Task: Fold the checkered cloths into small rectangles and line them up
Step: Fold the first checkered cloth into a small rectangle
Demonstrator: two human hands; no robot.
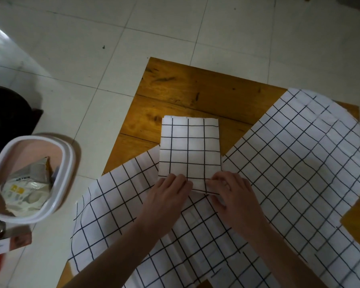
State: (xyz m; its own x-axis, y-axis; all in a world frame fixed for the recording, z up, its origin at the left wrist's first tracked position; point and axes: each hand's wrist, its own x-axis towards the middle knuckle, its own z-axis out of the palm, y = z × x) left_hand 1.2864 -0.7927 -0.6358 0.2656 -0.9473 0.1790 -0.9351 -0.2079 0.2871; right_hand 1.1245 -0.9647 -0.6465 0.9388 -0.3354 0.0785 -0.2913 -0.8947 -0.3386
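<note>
A folded checkered cloth (189,146), white with a black grid, lies as a small rectangle near the middle of the wooden table (185,90). My left hand (170,192) and my right hand (229,190) both pinch its near edge, fingers curled over the fold. Under my hands and arms spreads an unfolded checkered cloth (116,208), reaching off the table's left edge. Another unfolded checkered cloth (299,163) covers the table's right side.
A white-rimmed pink bin (56,150) holding crumpled wrappers stands on the tiled floor at the left. A dark object (8,113) sits behind it, a box (10,242) in front. Bare wood shows at the table's far side.
</note>
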